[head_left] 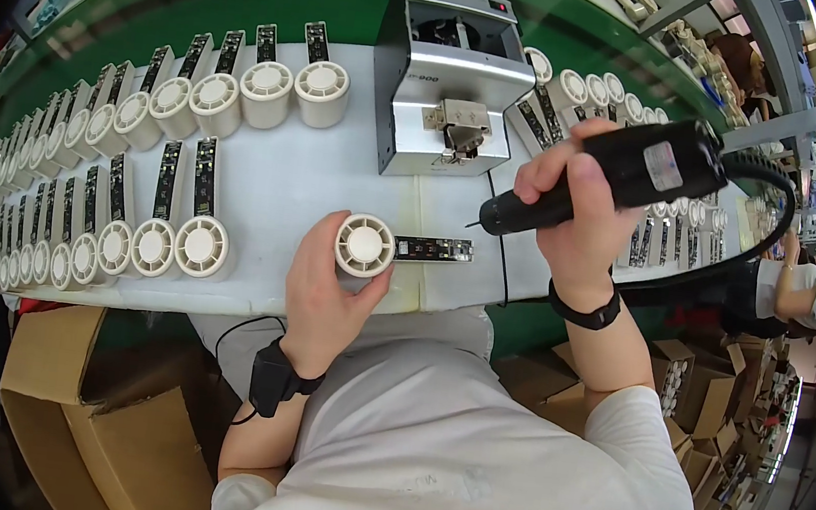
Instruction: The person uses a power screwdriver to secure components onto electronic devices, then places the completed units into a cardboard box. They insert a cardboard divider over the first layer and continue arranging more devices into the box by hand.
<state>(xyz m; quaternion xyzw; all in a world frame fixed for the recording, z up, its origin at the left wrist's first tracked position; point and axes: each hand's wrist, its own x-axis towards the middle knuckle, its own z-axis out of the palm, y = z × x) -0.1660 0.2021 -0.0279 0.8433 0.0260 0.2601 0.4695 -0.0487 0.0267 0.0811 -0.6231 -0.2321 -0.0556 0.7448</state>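
Note:
My left hand (pixel 323 291) is closed around the round white head of a small fan-like device (pixel 366 246), lying on the white work surface. Its slotted round face is turned up, and a narrow open handle with a bare circuit board (pixel 437 249) stretches out to the right. In my right hand (pixel 584 210) is a black electric screwdriver (pixel 654 167), gripped round its body and tilted down to the left. The thin bit hangs above the far side of the circuit board, seemingly apart from it. A black cord leaves the screwdriver's rear.
A silver screw feeder (pixel 452 89) stands beyond the device. Rows of similar white devices (pixel 203 247) with exposed boards line the left, and more (pixel 573 85) stand at the right. Open cardboard boxes (pixel 121 434) sit below the table edge. Another person (pixel 806 295) is at far right.

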